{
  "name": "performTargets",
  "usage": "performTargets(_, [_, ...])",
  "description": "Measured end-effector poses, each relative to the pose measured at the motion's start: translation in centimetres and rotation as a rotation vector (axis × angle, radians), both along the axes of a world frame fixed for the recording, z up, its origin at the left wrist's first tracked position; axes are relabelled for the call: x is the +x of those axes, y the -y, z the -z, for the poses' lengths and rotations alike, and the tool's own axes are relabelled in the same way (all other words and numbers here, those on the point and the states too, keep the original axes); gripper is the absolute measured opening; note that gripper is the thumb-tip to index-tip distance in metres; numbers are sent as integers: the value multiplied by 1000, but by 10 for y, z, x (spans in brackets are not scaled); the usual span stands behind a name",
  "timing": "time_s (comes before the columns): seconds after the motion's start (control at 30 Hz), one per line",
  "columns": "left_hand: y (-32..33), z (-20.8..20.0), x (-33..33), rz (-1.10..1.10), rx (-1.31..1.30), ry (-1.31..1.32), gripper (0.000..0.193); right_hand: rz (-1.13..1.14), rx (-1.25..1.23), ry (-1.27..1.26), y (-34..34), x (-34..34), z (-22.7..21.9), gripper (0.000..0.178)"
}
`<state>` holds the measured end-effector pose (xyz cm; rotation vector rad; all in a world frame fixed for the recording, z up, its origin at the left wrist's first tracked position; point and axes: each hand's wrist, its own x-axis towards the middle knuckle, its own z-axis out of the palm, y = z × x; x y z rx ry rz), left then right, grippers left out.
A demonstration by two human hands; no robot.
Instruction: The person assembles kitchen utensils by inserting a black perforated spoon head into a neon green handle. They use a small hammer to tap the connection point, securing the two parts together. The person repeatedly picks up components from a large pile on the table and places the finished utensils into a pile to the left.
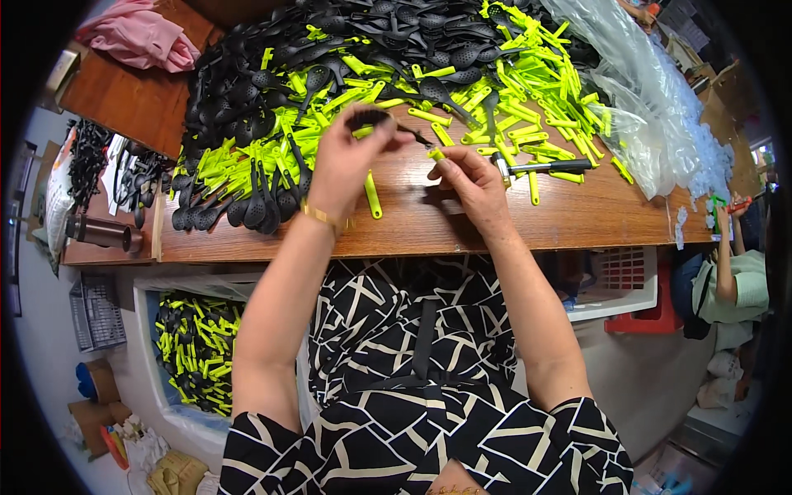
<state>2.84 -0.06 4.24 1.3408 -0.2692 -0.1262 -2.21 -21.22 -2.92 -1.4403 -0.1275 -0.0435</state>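
Observation:
Above the table's front part, my left hand (pixel 345 161) is closed around the bowl end of a black kitchen spoon (pixel 367 120), slightly blurred. Its thin shaft points right, toward my right hand (pixel 477 188). That hand pinches a lime-green handle (pixel 436 154) between thumb and fingers. The shaft's tip meets or nearly meets this handle; I cannot tell if it is inside. Just right of my right hand lies a hammer (pixel 549 167) with a black grip. One loose green handle (pixel 373 195) rests on the wood beside my left wrist.
Black spoons and slotted spoons (pixel 396 29) are heaped at the back, with many green handles (pixel 536 74) among them. Assembled spoons (pixel 262 206) lie at front left. Clear plastic sheeting (pixel 639 99) covers the right. A lined bin (pixel 153 363) of spoons stands below left; another person (pixel 730 280) works far right.

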Motion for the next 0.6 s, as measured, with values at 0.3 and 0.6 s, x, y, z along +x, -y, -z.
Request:
performTargets(0.3, [-38,30,-106,262,103,93,59,-162,5,-75,-15,-51,-9,22])
performTargets(0.6, [-35,57,-101,129,-357,-529,26,-99,-572,330,-20,-53,-29,21])
